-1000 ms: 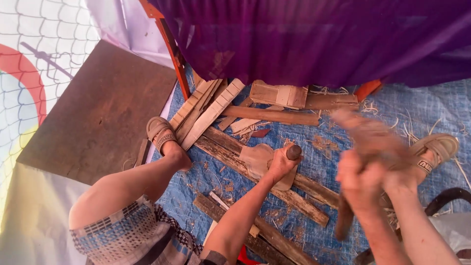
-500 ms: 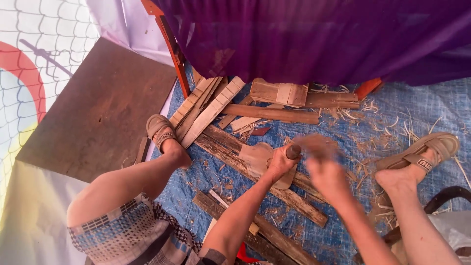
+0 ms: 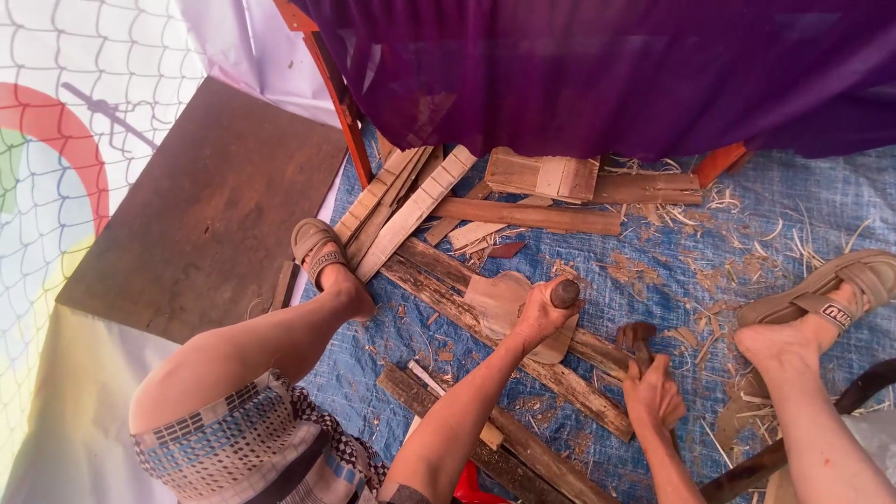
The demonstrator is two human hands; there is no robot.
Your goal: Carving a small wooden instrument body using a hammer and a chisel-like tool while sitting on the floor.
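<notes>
Head view: left hand [image 3: 539, 313] grips a chisel [image 3: 564, 293] (upright); right hand [image 3: 653, 397] clenches a mallet [image 3: 637, 336].

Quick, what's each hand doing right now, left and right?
Left hand: closed around a chisel handle, set on the carved wood piece.
Right hand: closed around a wooden mallet.
</notes>
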